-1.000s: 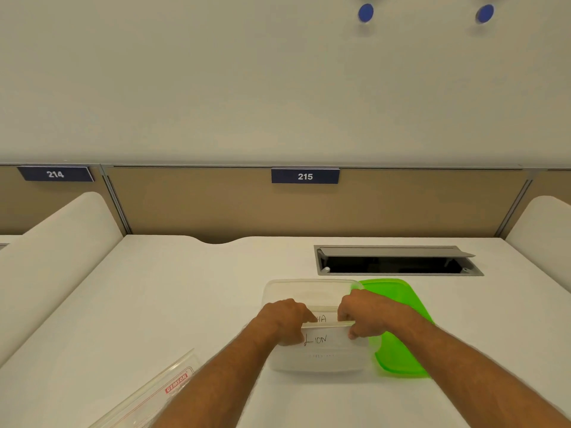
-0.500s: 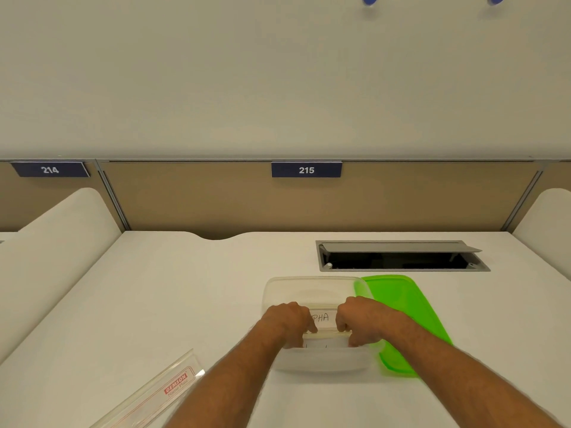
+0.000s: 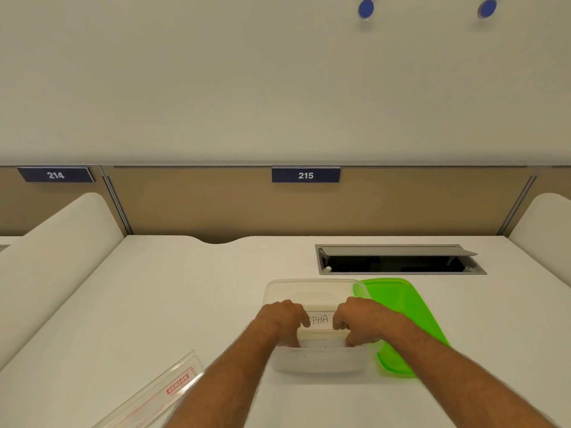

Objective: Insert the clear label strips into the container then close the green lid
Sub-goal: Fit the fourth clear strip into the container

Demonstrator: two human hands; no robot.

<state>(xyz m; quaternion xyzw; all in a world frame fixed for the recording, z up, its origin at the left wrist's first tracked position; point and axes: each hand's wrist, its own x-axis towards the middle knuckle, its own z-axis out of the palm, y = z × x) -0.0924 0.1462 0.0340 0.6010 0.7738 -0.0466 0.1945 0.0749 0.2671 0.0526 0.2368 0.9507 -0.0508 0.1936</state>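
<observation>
Label strips (image 3: 318, 319), pinched at each end by the closed left hand (image 3: 282, 318) and right hand (image 3: 360, 319), now sit lower inside the container (image 3: 315, 288) than a second ago, nearly seated; green lid (image 3: 401, 307) waits beside the right hand.

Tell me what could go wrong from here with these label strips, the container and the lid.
1. Both hands, left hand and right hand, press a label strip inside the clear container; it could bow and spring up, blocking the lid.
2. The green lid lies beside the container, partly under the right forearm, and could get dragged.
3. The clear packet sits at the desk's near edge by the left forearm and might be knocked off.
</observation>
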